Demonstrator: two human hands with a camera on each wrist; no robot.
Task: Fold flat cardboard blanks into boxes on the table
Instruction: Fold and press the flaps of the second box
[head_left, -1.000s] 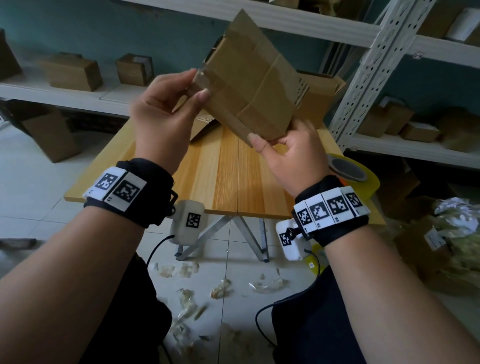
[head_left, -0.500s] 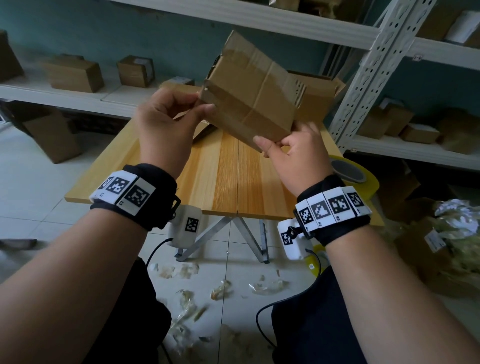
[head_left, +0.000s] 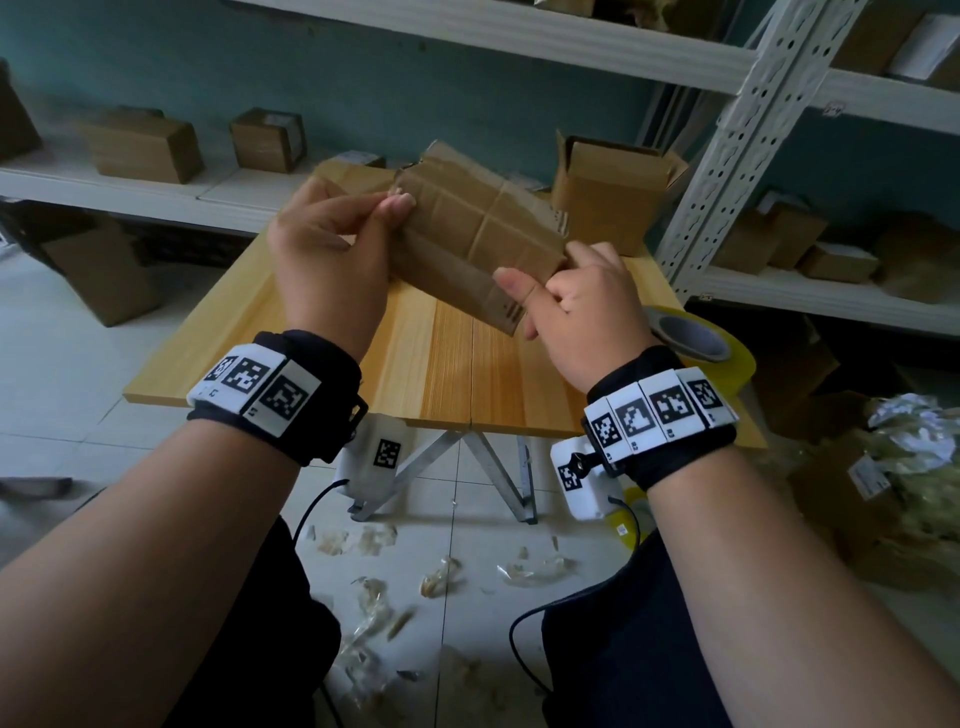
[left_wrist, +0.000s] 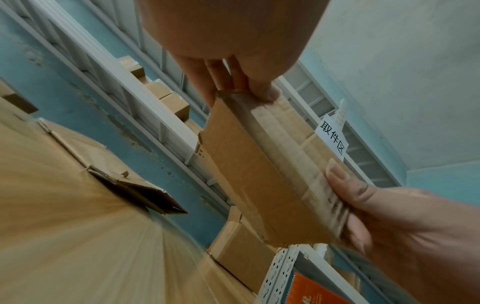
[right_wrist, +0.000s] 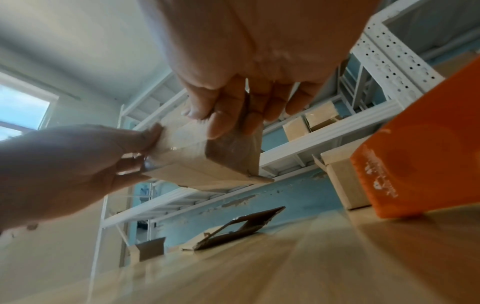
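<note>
A brown cardboard blank (head_left: 478, 234), creased and with clear tape along its seam, hangs tilted above the wooden table (head_left: 457, 374). My left hand (head_left: 387, 210) pinches its upper left corner, thumb on top. My right hand (head_left: 540, 270) grips its lower right end, thumb on the near face and fingers behind. In the left wrist view the cardboard (left_wrist: 259, 174) runs from my left hand (left_wrist: 244, 90) down to my right hand (left_wrist: 345, 195). The right wrist view shows the cardboard (right_wrist: 207, 164) as a shallow box shape between my right hand (right_wrist: 221, 115) and left hand (right_wrist: 145, 144).
Another flat blank (head_left: 353, 174) lies at the table's far edge behind my left hand. An open box (head_left: 608, 197) stands at the far right corner, and a yellow tape roll (head_left: 691, 338) sits at the right edge. Shelves with boxes (head_left: 140, 145) surround the table. Scraps litter the floor (head_left: 436, 577).
Both hands have come down and the cardboard has dropped from in front of the shelf to just above the table, lying flatter. Both grips have stayed on it.
</note>
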